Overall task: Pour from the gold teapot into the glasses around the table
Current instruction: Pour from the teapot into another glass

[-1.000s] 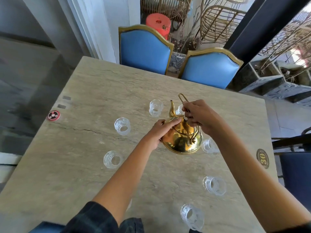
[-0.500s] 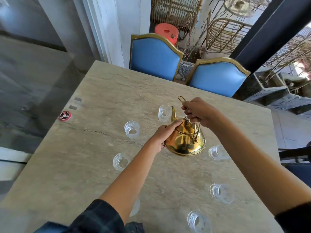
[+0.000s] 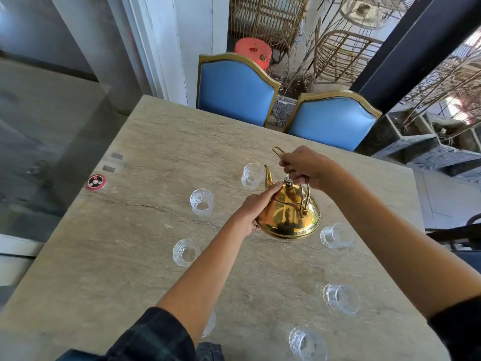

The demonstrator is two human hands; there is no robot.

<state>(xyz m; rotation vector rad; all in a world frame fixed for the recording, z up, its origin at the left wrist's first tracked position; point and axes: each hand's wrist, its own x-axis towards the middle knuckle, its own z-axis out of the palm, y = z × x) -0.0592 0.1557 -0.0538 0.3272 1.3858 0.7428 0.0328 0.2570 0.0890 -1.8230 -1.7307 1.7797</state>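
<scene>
The gold teapot [image 3: 289,217] is in the middle of the stone table [image 3: 145,251], its spout pointing away toward a clear glass [image 3: 252,176]. My right hand [image 3: 307,166] grips the teapot's wire handle from above. My left hand [image 3: 257,207] lies against the pot's left side, fingers stretched up to the lid. Several other clear glasses ring the pot: one at the left [image 3: 201,202], one nearer me on the left [image 3: 185,252], one just right of the pot [image 3: 336,235], two at the near right [image 3: 341,298] [image 3: 307,343]. Another glass is half hidden behind my left forearm.
Two blue chairs with gold frames [image 3: 235,91] [image 3: 333,119] stand at the table's far edge. A round red and black call button [image 3: 96,182] lies near the left edge. A dark chair [image 3: 455,235] is at the right side.
The pot has tipped back a little and now sits lower, near the tabletop, closer to the far glass in the view. Both hands keep their hold. The camera has shifted.
</scene>
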